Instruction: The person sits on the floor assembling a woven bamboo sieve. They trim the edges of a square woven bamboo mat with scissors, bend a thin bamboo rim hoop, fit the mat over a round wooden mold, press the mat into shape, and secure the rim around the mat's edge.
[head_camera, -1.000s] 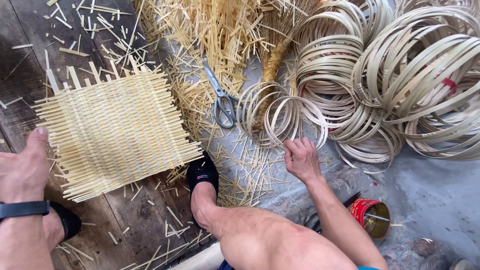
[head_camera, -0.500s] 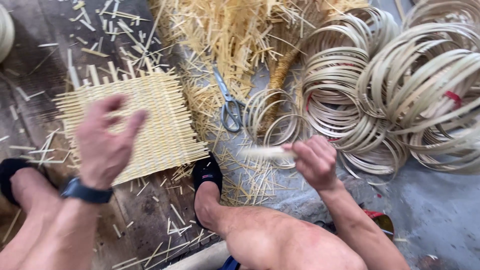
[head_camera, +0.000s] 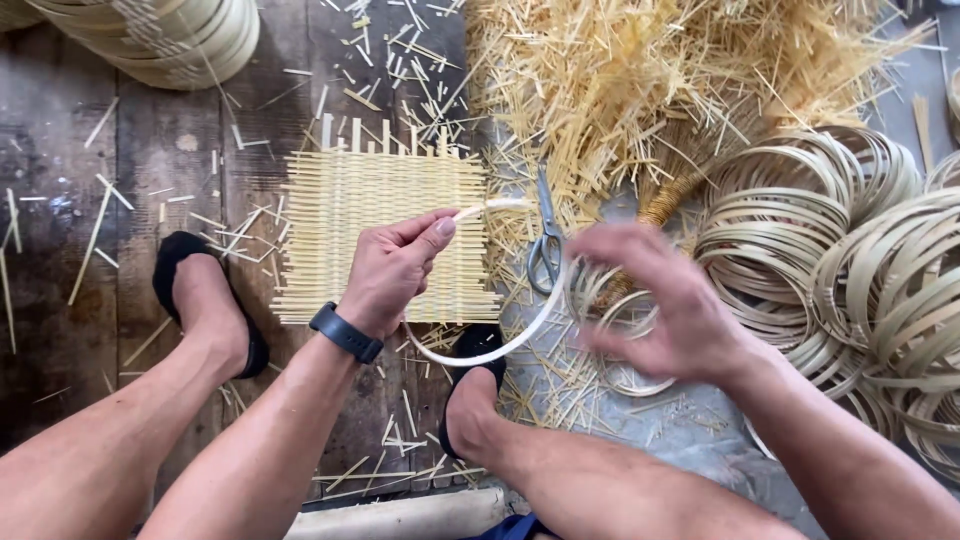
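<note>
Since half a second ago: left hand (head_camera: 392, 268) lifted off the woven bamboo mat (head_camera: 385, 235), now pinching one end of a pale bamboo hoop strip (head_camera: 500, 345) between thumb and forefinger. Right hand (head_camera: 668, 300) moved in above the loose rings, motion-blurred, fingers (head_camera: 620, 245) spread; contact with the strip cannot be told.

Strip: thin, flat, smooth, curving from the left fingers down and around below them, over the shoe toe (head_camera: 478, 345). Mat directly under and behind the left fingers: square, tight flat weave, ragged stake ends along the top edge. Scissors (head_camera: 545, 240) between the two hands, metal, closed, lying on splinters. Coiled bamboo rings (head_camera: 800, 230) right of the right fingers, stacked, overlapping. Heap of yellow slivers (head_camera: 640, 80) beyond both hands. Dark plank floor (head_camera: 160, 180) left of the left fingers, scattered offcuts only, widest open room there.
</note>
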